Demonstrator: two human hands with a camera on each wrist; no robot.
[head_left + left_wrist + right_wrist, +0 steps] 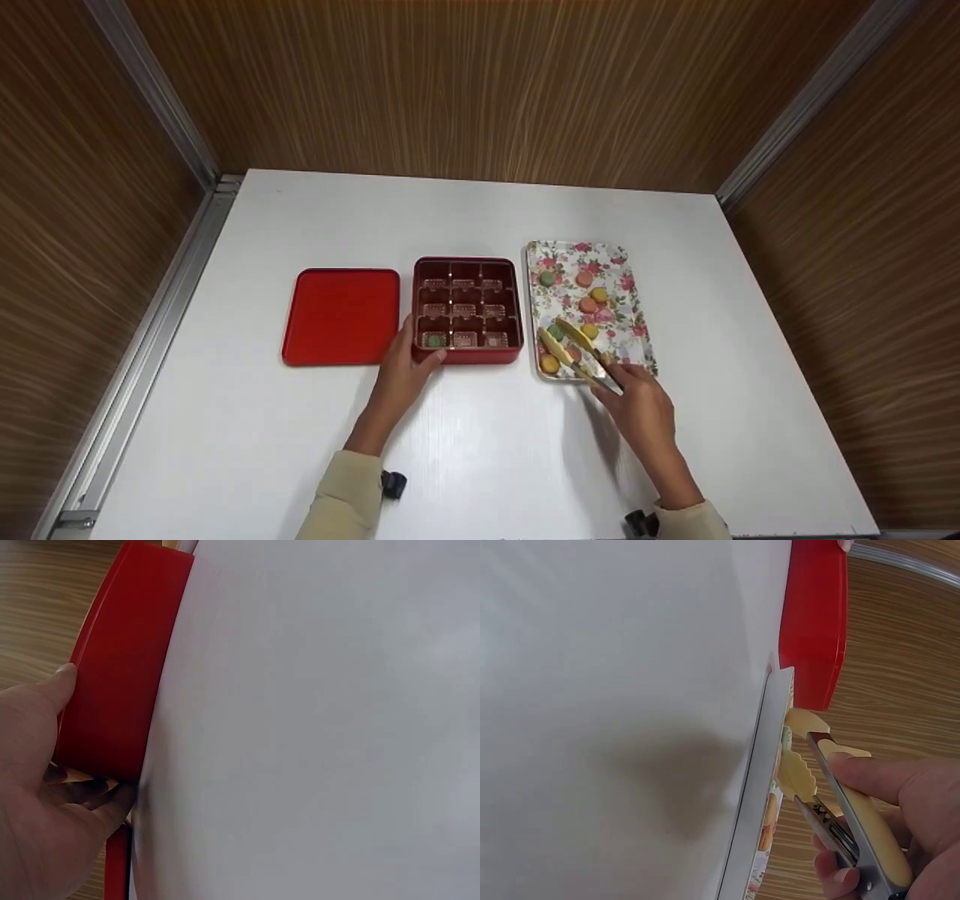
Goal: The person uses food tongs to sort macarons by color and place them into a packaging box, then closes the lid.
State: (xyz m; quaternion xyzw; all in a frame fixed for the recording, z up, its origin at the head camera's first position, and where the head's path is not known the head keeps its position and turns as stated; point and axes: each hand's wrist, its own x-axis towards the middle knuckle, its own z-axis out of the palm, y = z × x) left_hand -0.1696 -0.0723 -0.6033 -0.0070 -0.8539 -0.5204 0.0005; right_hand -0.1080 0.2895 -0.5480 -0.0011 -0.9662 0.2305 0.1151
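Observation:
A red square box (466,357) with a divided brown insert stands at the middle of the table. A green macaron (435,340) lies in its front left compartment. My left hand (401,375) grips the box's front left corner, thumb at the front wall (124,660) and fingers round the side. With my right hand (639,401) I hold tongs (598,379) over the floral tray (634,341). Their spread yellow tips lie on either side of another green macaron (555,331); contact cannot be made out. In the right wrist view, thumb and fingers wrap the tongs' handles (870,832).
The red lid (341,319) lies flat left of the box. Several pink, yellow and green macarons are spread over the tray, including a yellow macaron (550,364) near its front left corner. Wood-grain panels (450,90) enclose the white table (480,450) at the back and sides.

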